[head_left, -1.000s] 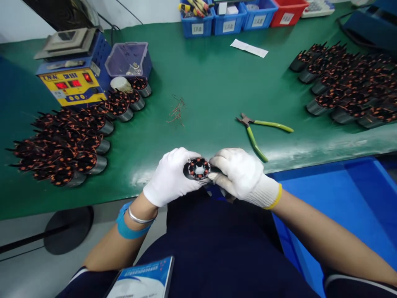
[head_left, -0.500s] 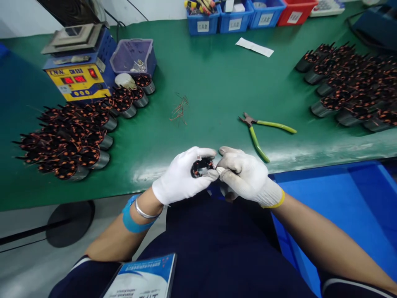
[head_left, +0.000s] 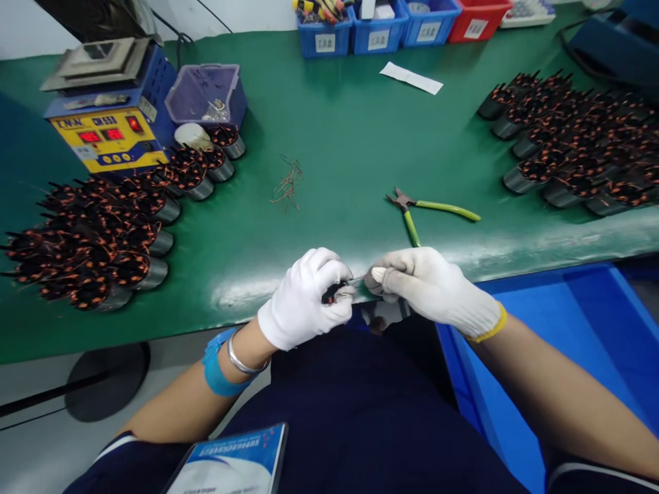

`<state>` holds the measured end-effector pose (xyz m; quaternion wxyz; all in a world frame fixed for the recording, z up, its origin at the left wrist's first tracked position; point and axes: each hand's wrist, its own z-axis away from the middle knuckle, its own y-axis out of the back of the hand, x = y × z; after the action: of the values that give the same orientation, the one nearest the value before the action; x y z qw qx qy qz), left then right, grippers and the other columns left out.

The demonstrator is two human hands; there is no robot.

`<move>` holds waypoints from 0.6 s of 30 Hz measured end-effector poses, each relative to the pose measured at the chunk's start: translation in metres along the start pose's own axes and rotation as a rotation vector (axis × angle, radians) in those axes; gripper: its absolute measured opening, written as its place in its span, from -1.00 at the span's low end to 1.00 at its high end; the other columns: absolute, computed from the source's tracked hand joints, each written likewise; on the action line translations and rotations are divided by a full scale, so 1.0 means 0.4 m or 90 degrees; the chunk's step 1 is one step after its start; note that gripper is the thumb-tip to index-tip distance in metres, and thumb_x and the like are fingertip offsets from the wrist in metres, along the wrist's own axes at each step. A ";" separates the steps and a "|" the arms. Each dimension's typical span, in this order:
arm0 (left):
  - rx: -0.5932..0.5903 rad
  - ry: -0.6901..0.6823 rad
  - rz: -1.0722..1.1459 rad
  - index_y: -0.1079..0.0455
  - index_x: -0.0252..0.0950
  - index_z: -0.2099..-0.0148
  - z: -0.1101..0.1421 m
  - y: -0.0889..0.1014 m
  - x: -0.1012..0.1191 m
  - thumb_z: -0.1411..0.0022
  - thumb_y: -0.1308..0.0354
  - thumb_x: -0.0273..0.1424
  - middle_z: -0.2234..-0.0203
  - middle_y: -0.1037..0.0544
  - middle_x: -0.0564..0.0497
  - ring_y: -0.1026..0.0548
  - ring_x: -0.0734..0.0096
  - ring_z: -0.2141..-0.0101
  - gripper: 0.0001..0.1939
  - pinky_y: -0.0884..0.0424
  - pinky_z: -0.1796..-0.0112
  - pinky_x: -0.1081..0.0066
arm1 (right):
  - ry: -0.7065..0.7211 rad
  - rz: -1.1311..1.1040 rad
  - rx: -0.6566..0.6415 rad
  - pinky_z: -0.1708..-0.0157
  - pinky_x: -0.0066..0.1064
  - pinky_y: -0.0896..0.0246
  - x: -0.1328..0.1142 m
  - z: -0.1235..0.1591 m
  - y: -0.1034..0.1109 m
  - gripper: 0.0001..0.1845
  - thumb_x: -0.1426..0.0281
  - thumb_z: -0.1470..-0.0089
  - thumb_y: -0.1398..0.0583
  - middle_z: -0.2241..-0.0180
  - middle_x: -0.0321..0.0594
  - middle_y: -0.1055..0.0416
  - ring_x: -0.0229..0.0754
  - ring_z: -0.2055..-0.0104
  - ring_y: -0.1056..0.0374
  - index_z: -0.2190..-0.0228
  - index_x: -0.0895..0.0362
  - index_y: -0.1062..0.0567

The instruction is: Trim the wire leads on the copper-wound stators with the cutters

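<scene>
My left hand [head_left: 306,298], in a white glove, is closed around a wire-wound motor stator [head_left: 330,295] at the table's front edge. Most of this stator is hidden by the fingers; a dark, hollow part shows. From it a thin wire [head_left: 356,280] runs toward my right hand [head_left: 430,283], whose gloved thumb and fingertips are pinched together at the wire's far end. Just beyond my right hand lie green-handled cutting pliers [head_left: 445,208], jaws apart, one handle partly covered by the hand. Wire scraps [head_left: 288,185] lie farther back on the green table [head_left: 340,137].
Stators [head_left: 147,271] crowd the left side before a yellow-blue soldering station [head_left: 110,140] and a purple bin [head_left: 206,96]. More stators [head_left: 525,177] stand at right. Labelled blue bins [head_left: 324,41] and a red bin [head_left: 473,27] line the back. A blue tray [head_left: 540,329] sits below right.
My right hand has moved right, away from the left hand, and a wire now shows stretched between them. My left hand has turned, its fingers covering more of the stator. The view has shifted slightly.
</scene>
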<state>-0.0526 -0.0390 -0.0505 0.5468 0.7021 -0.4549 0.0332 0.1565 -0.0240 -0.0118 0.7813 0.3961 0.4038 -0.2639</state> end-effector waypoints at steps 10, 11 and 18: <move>0.002 -0.011 0.025 -0.30 -0.26 0.28 -0.009 0.006 0.008 -0.12 -0.07 -0.51 0.36 -0.41 -0.03 -0.37 0.35 0.34 -0.92 -0.36 0.30 0.31 | -0.010 0.121 -0.051 0.51 -0.50 -0.19 -0.043 -0.022 0.078 -0.70 0.17 -0.09 -0.21 0.44 -0.28 -0.53 -0.24 0.44 -0.38 0.29 0.12 -0.59; 0.004 -0.008 0.026 -0.30 -0.26 0.29 -0.010 0.006 0.009 -0.11 -0.07 -0.51 0.36 -0.41 -0.02 -0.37 0.36 0.34 -0.91 -0.36 0.30 0.32 | -0.028 0.101 -0.095 0.49 -0.51 -0.22 -0.052 -0.038 0.077 -0.72 0.19 -0.06 -0.24 0.44 -0.26 -0.54 -0.24 0.44 -0.39 0.31 0.14 -0.59; 0.007 0.001 0.027 -0.28 -0.26 0.28 -0.010 0.002 0.007 -0.05 -0.08 -0.53 0.35 -0.39 -0.02 -0.38 0.35 0.32 -0.86 -0.37 0.28 0.30 | -0.155 -0.158 -0.308 0.56 -0.54 -0.37 -0.064 -0.116 0.025 -0.83 0.39 -0.01 -0.31 0.66 -0.27 -0.45 -0.33 0.62 -0.37 0.54 0.23 -0.52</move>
<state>-0.0497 -0.0375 -0.0467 0.5427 0.6952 -0.4690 0.0474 0.1308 0.0224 -0.0029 0.8575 0.1111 0.4036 -0.2992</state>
